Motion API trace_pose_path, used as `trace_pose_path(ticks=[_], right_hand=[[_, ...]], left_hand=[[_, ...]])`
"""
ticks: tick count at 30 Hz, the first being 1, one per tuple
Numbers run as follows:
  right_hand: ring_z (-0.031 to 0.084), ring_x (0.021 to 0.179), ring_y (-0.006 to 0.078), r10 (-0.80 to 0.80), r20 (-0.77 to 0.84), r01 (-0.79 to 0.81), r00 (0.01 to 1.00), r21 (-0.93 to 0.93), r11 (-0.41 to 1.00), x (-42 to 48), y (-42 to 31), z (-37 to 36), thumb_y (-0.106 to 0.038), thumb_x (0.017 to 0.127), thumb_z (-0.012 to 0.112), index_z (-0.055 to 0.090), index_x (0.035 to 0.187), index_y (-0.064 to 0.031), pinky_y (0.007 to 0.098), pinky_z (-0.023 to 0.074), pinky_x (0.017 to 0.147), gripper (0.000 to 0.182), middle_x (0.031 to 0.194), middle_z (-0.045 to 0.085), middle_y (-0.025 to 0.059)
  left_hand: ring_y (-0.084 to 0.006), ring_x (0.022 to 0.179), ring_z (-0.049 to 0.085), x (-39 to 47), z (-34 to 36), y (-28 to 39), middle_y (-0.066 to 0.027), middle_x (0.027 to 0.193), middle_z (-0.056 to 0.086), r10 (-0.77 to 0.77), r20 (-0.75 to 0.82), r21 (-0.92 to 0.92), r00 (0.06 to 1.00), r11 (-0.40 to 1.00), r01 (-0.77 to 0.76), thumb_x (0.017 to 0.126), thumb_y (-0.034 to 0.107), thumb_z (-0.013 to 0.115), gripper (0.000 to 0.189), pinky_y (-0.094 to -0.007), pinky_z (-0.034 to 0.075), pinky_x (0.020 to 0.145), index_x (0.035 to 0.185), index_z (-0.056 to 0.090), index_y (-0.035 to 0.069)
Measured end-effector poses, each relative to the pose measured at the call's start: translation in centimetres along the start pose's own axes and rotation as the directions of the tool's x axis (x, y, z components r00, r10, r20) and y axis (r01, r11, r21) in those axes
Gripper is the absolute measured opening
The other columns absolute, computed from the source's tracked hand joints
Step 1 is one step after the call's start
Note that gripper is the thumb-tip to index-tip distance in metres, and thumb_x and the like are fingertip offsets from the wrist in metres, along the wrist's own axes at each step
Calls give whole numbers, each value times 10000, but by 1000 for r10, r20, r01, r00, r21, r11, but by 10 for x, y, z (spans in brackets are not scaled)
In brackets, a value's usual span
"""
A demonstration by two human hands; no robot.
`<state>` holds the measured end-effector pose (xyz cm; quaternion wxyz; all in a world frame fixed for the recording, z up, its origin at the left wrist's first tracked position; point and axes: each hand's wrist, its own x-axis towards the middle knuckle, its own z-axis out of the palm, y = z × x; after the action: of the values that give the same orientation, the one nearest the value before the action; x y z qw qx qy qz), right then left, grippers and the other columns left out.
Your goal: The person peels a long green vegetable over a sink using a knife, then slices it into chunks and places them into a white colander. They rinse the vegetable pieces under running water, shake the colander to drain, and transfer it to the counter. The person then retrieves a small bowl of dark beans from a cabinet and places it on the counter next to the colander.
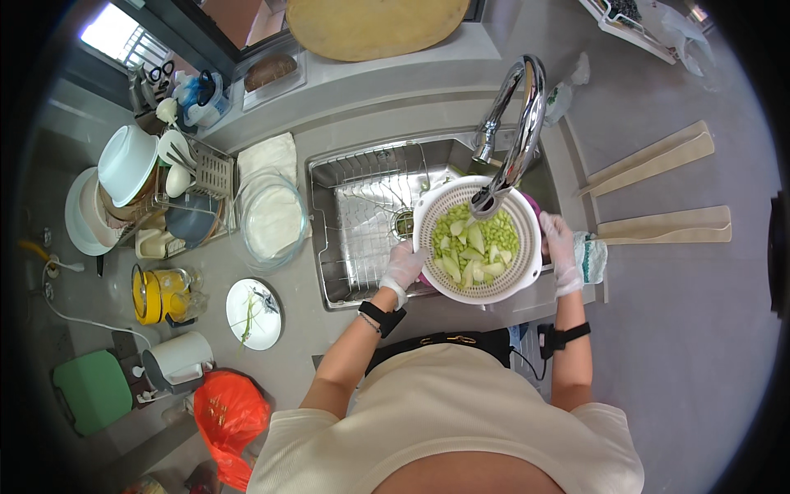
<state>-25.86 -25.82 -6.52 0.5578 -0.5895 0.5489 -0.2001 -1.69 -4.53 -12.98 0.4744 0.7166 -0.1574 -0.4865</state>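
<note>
A white plastic colander (531, 272) is held over the right part of the steel sink, under the faucet. It holds green beans or peas (503, 231) and pale green vegetable slices (475, 238). Parts of a purple basin (532, 202) show beneath its rim. My left hand (404, 265), in a clear glove, grips the colander's left edge. At the right side, my gloved right hand (560, 247) has its fingers curled at the purple basin's edge, with the fingertips partly hidden. The chrome faucet (524, 136) arches over the colander, its spout covering part of the food.
A wire rack (370, 167) lines the sink (355, 262). Left of it are a glass bowl (274, 222), a white plate with green stems (262, 330), a dish rack (213, 176) and a red plastic bag (228, 407). Two beige folded strips (654, 157) lie on the right.
</note>
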Motion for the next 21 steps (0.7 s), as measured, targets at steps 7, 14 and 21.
trace_pose_path(ticks=[7,14,21], right_hand=[[553,756,142,-78,14,79,997,-164,983,101,-21,26,-506,921,453,600,970,-31,274,428,728,500,827,639,33],[388,369,106,364,192,-411,911,477,777,178,-30,67,-547,947,333,437,582,-163,237,282,336,540,463,432,-38],[334,303,99,322,253,-399,912,370,839,185,22,65,-536,931,395,542,705,-152,227,262,257,469,518,506,-4]], left_hand=[[-132,531,601,-4,-26,15,-85,694,660,80,-219,47,972,996,-71,830,144,553,217,-282,477,470,935,655,-16],[-103,472,559,-39,-68,16,-73,669,638,-24,-310,-69,951,998,3,828,124,557,198,-248,435,381,935,653,-13],[-110,528,592,-45,-81,-27,-71,747,662,-48,-330,-112,943,994,12,832,94,564,193,-235,462,411,966,647,-17]])
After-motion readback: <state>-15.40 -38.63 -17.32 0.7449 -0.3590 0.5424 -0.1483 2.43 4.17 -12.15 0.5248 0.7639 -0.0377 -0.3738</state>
